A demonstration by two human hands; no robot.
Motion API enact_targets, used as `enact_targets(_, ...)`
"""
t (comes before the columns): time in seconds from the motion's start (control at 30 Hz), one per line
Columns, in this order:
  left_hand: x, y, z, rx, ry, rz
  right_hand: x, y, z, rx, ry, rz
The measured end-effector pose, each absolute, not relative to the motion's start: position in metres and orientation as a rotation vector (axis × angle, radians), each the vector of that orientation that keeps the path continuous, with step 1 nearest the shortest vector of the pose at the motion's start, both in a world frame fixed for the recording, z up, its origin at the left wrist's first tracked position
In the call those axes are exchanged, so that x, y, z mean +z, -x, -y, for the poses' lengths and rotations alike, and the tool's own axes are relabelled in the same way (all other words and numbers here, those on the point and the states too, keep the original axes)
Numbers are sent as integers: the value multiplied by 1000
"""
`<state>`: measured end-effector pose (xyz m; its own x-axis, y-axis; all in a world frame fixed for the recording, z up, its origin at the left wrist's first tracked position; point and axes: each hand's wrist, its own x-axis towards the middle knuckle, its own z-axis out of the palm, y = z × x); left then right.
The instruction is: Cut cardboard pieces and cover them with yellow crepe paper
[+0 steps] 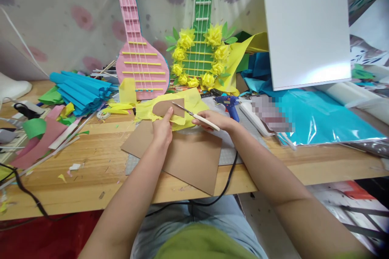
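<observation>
My left hand (163, 128) pinches the lower edge of a brown cardboard piece (162, 107), rounded at its left end, together with the yellow crepe paper (190, 98) around it. The thumb presses on top of the cardboard. In my right hand (212, 120) is a pair of white-handled scissors (203, 120). Their blades point up and left, lying over the right part of the cardboard piece. Whether the blades are cutting anything I cannot tell. Beneath both hands a larger brown cardboard sheet (191, 158) lies on a grey cutting mat (231, 149).
A pink paper-covered lute (142, 64) and a green one (199, 54) with yellow paper flowers lean at the back. A blue glue gun (228, 105) stands right of my hands. Folded blue paper (82, 91) and scraps lie left. A white panel (308, 36) stands at right.
</observation>
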<state>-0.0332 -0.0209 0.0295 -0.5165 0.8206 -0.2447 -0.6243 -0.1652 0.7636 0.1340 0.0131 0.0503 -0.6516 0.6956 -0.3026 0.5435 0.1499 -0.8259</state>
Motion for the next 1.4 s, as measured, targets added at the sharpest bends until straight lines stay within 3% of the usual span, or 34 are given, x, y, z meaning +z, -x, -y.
enact_targets(0.23,26,35,19,1850,-335,-1051,45,-141,-15,1478,1027,2385)
enact_targets(0.57,29,32,24,1766,-451,-1079,50,-134,-14,1273,1119,2432)
enact_targets(1.4,27,39,20,1762,-480,-1080,51,-129,-13,1493,1223,2153)
